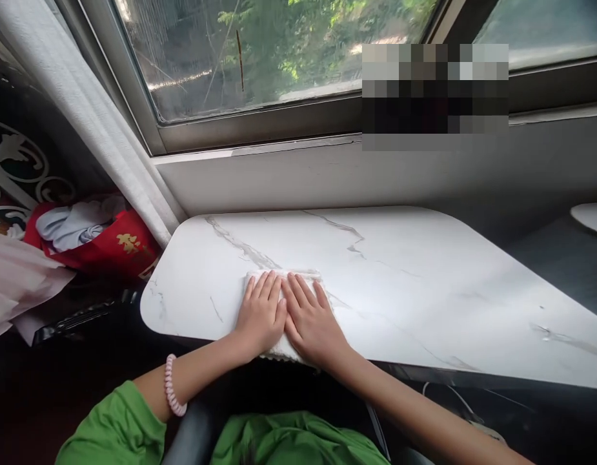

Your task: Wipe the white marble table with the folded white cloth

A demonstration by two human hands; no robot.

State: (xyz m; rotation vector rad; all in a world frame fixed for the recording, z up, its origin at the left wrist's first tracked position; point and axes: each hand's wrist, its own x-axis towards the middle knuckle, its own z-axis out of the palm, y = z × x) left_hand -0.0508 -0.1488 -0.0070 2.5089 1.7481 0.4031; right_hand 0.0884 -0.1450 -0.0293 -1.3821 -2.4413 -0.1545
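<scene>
A folded white cloth [305,274] lies flat at the near edge of a white, marble-patterned table [404,278]. My left hand [263,313] rests palm down on the cloth's left part, fingers stretched forward. Beside it, my right hand [312,316] presses flat on the right part, with the thumbs of both hands close together. Much of the cloth is hidden beneath the two hands, and its near edge hangs slightly over the table's rim. A pink coiled band [170,385] circles my left wrist.
Behind the table are a wall and a framed window [288,58]. To the left hangs a pale curtain [80,90], with a red bag [128,242] of clothes beside it. Part of another white surface [593,216] shows at far right. A cable [453,391] hangs below the table.
</scene>
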